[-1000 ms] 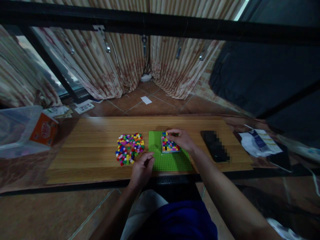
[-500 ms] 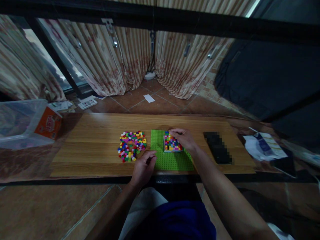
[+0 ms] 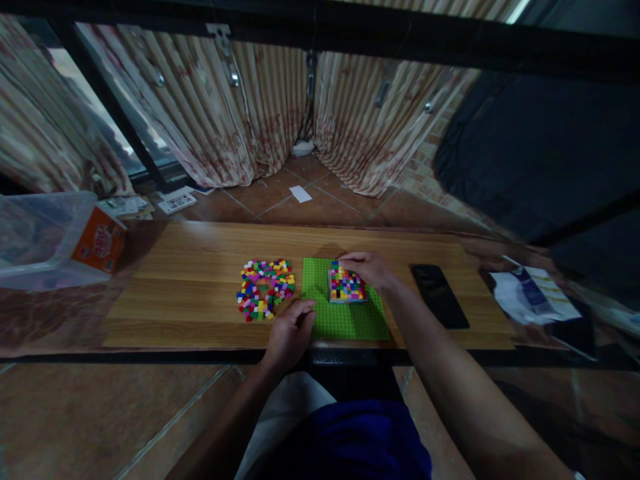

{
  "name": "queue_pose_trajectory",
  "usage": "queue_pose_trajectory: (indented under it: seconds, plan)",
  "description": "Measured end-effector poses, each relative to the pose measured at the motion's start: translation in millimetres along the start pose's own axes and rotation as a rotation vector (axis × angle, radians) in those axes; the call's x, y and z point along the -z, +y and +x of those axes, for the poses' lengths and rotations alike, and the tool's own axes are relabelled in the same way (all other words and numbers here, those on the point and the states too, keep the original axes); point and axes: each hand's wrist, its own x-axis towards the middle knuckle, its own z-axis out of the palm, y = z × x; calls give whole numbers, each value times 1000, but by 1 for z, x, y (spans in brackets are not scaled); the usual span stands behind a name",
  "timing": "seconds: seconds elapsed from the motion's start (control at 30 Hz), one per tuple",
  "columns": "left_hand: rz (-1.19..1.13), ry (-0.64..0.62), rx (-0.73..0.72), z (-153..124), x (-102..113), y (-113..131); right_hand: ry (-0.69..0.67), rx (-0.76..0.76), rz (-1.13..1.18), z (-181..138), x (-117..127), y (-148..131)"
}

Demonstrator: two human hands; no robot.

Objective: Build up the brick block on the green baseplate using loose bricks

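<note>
A green studded baseplate [image 3: 345, 323] lies on the wooden board in front of me. On it stands a squarish block of many-coloured building bricks [image 3: 347, 287], packed tightly together. My right hand [image 3: 369, 269] reaches over the block's far side, thumb and fingers pinched on a small building brick at its top, mostly hidden by the fingertips. At the plate's left edge, my left hand [image 3: 293, 327] is closed, fingers curled and thumb against them; whatever they hold is too small to make out. Loose coloured bricks [image 3: 265, 287] lie spread just beyond and left of it.
The wooden board [image 3: 175, 287] carries a black phone-like slab [image 3: 440, 297] on the right. A clear plastic bin [image 3: 45, 240] with an orange label stands off its left end. Papers and a white-and-blue packet [image 3: 535, 293] lie at the right. Curtains [image 3: 270, 113] hang behind.
My view has shifted slightly. Both hands keep nearly the same places, the right at the brick block's far side and the left at the plate's left edge.
</note>
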Motion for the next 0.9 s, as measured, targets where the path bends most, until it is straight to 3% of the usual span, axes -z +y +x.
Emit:
queue_pose_trajectory:
  seconds: [0.3, 0.47, 0.63, 0.67, 0.8, 0.9]
  plan:
    - [10, 7, -25, 0, -3, -2, 32, -18, 33, 3, -4, 2]
    - [-46, 29, -47, -9, 1, -2, 11, 84, 11, -4, -3, 5]
    - [52, 60, -46, -29, 23, -6, 391, 375, -244, -31, -18, -7]
    - [84, 69, -35, -32, 28, -7, 397, 451, -305, -39, -26, -11]
    - [151, 88, -12, -36, 41, -11, 103, 667, -549, -62, -71, -26]
    - [163, 81, -36, -35, 42, -11, 28, 623, -733, -63, -104, -23]
